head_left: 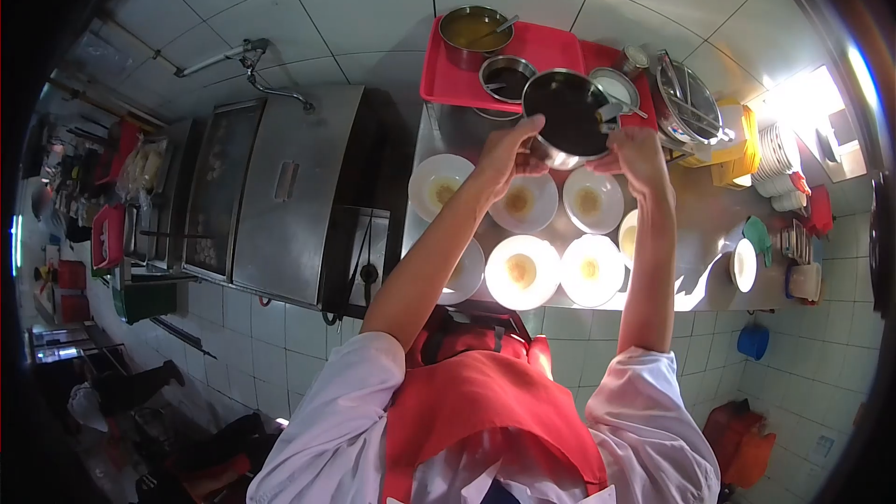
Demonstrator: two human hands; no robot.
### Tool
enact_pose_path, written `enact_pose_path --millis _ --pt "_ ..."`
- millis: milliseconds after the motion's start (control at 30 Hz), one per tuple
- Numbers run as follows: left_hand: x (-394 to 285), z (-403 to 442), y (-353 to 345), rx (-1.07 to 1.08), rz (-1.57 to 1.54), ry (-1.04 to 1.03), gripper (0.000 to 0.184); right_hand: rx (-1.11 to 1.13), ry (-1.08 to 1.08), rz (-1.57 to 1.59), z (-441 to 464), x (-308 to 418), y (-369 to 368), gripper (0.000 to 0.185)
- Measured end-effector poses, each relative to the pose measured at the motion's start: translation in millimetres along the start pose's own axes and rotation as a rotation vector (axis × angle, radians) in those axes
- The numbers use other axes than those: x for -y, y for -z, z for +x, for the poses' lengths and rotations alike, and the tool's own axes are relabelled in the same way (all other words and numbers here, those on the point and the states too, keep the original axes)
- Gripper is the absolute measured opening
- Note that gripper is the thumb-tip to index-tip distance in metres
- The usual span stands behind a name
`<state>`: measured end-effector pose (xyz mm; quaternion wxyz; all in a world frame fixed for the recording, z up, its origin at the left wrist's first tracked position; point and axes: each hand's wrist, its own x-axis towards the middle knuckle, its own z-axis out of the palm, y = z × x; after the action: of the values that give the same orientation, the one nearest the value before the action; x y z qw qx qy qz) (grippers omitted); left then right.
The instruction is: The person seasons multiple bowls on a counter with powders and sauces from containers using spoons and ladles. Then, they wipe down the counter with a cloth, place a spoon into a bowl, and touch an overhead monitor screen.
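Both my hands hold a large steel pot of dark liquid above the steel counter. My left hand grips its left rim, thumb on top. At the right side, my right hand is closed on the pot near a utensil handle. Below are several white bowls, among them one in the front row and one in the back row, each with a yellowish-brown content at the bottom. Behind the pot, a small bowl of dark sauce and a pot of yellowish liquid stand near a red tray.
A bowl of white content and a large steel container with utensils stand at the back right. Stacked white dishes are farther right. A steel unit and tap are left. A person is at lower left.
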<state>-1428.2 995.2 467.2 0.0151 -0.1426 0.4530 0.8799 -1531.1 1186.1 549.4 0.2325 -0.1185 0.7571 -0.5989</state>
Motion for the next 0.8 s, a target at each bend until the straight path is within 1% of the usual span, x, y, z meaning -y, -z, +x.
enact_pose_path --millis 67,133,167,200,233,267,300,367,400,467,500,533,600,700,800 --pt "16 -15 8 -0.023 -0.009 -0.002 0.051 0.020 -0.036 0.016 -16 -12 -9 0.017" --pt "30 -34 18 -0.097 -0.018 -0.019 0.050 0.032 -0.022 0.033 -26 -34 -19 0.016" --pt "36 -45 23 -0.099 -0.020 -0.019 0.050 0.041 -0.009 0.049 -32 -44 -23 0.015" --pt "38 -56 28 -0.133 -0.051 -0.035 0.043 0.042 -0.005 0.048 -38 -46 -29 0.015" --pt "40 -64 33 -0.166 -0.082 -0.052 0.037 0.045 -0.005 -0.049 -44 -47 -37 0.013" --pt "44 -71 40 -0.168 -0.083 -0.055 0.037 0.050 -0.009 -0.145 -50 -49 -46 0.012" --pt "47 -78 47 -0.187 -0.092 -0.075 0.035 0.055 -0.006 -0.145 -55 -53 -53 0.012" --pt "54 -89 60 -0.209 -0.097 -0.126 0.032 -0.081 0.226 -0.220 -60 -60 -67 0.006" --pt "55 -95 67 -0.215 -0.097 -0.126 0.032 -0.076 0.225 -0.218 -63 -52 -74 0.006" --pt "58 -106 78 -0.231 -0.065 -0.157 0.029 0.000 0.399 -0.543 -72 -31 -84 0.011" --pt "60 -111 83 -0.238 -0.066 -0.158 0.029 0.038 0.477 -0.570 -67 -37 -89 0.014" --pt "63 -115 89 -0.251 -0.071 -0.166 0.029 0.047 0.479 -0.567 -65 -40 -93 0.014" --pt "66 -123 99 -0.273 -0.078 -0.179 0.028 0.083 0.569 -0.775 -63 -39 -101 0.012" --pt "70 -134 110 -0.291 -0.098 -0.182 0.030 0.157 0.554 -0.797 -61 -35 -113 0.009" --pt "71 -142 120 -0.313 -0.137 -0.196 0.032 0.165 0.536 -0.770 -57 -23 -118 0.006"
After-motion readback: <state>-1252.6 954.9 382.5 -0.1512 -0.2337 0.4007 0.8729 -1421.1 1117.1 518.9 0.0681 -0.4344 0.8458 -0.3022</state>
